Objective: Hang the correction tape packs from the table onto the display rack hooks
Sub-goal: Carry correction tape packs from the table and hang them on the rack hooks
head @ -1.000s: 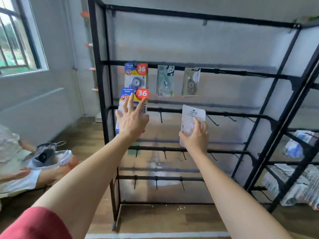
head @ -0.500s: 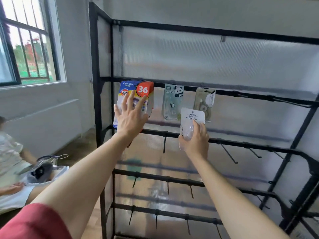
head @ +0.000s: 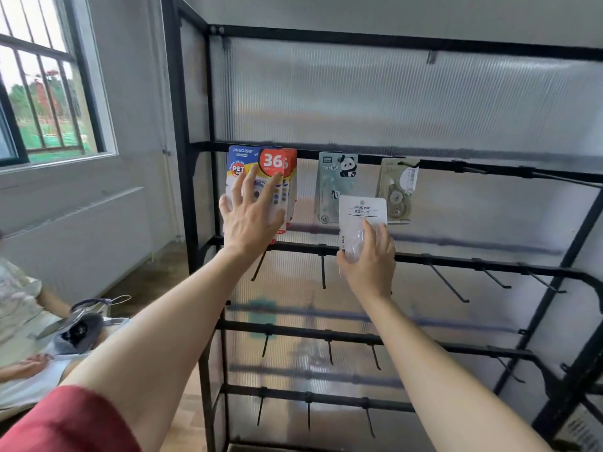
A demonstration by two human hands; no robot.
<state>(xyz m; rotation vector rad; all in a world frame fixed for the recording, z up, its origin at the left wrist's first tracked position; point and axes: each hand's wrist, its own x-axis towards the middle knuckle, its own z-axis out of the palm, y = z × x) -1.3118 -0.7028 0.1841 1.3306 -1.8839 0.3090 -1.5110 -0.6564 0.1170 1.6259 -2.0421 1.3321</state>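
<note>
My red sleeve (head: 65, 422) fills the lower left corner of the frame, and both bare forearms reach up toward the centre. My left hand (head: 251, 220) sits left of centre with its fingers straight and spread apart, laid flat against the front of the blue and red correction tape pack (head: 272, 164). That pack is up at the top rail (head: 456, 164), though my hand and the blur keep me from telling whether it is on a hook. A second red edge shows just behind it, possibly another pack.

My right hand (head: 368, 259), at centre frame, has its fingers and thumb curled round the lower half of a white correction tape pack (head: 362, 210), holding it upright in front of the second rail.

Behind it, the panda pack (head: 336, 187) and a beige pack (head: 398, 190) hang side by side from the top rail. Bare hooks (head: 448, 282) stick out from the lower rails of the black display rack (head: 359, 40), which is backed by a ribbed translucent panel (head: 391, 102).

At the upper left is a barred window (head: 42, 93).
</note>
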